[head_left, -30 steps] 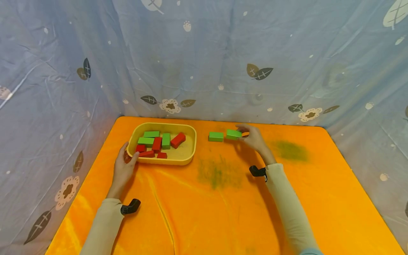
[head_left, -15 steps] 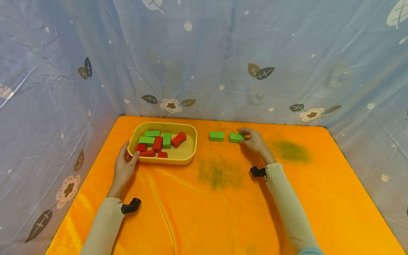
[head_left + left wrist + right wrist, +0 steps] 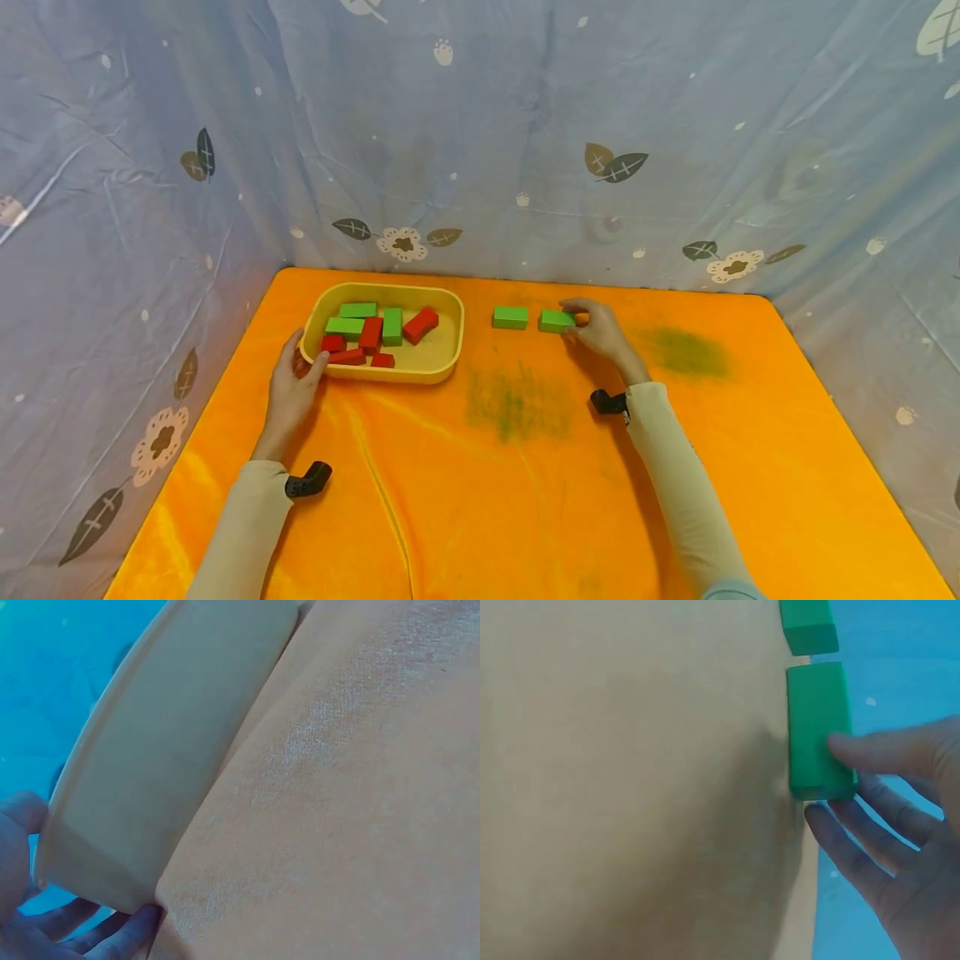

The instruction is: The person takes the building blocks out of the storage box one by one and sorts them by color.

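My left hand grips the lower left corner of a yellow plastic tub, its thumb over the rim and its fingers against the outside wall. Inside the tub lie several red blocks and three green blocks. At the back of the table my right hand pinches the right end of a green block, which lies flat; in the right wrist view the thumb rests on it. Another green block sits to its left, in line with it, a small gap between them.
An orange cloth with greenish smudges covers the table. A patterned grey-blue curtain hangs close behind the blocks and along both sides. Black wrist cameras stick out from the sleeves.
The right hand has brought its green block down onto the table and slightly to the right, widening the gap to the other block. The left hand keeps its hold on the tub.
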A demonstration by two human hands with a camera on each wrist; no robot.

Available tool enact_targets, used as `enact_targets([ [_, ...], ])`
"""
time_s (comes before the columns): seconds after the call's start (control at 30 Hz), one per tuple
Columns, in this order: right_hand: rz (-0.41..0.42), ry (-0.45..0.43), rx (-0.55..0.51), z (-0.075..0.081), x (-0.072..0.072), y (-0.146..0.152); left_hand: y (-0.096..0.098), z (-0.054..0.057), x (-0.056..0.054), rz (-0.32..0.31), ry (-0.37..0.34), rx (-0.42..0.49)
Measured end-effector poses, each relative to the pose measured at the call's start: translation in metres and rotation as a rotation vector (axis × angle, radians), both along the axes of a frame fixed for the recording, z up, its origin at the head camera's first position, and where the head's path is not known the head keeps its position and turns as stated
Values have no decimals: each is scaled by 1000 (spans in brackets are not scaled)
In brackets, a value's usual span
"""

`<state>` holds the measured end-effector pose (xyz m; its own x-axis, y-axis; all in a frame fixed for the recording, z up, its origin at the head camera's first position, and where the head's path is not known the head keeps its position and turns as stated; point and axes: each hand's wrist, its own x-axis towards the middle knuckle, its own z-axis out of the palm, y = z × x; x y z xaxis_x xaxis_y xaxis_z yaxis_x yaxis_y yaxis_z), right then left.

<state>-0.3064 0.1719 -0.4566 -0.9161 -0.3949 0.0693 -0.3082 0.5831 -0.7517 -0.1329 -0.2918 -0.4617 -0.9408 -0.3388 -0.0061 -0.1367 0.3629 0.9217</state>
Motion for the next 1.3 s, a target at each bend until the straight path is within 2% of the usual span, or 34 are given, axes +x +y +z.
enact_targets([
  [0.13, -35, -22, 0, 10, 2, -4, 0, 1, 0, -2, 2, 5],
  [0.23, -28, 34, 7, 18, 1, -10, 0, 1, 0, -4, 10, 7],
  [0.37, 45, 107, -21, 29, 1, -23, 0, 1, 0, -1, 11, 5],
  [0.63, 144, 89, -32, 53, 0, -71, -1, 2, 0, 9, 6, 1],
  [0.8, 219, 123, -31, 63, 3, -108, 0, 1, -1, -2, 5, 21],
  [1.03, 375, 168, 17, 64, 0, -172, -3, -1, -3, -7, 23, 17],
  [1.3, 532, 112, 120, 53, -5, -226, -3, -3, -4, -12, 18, 16],
])
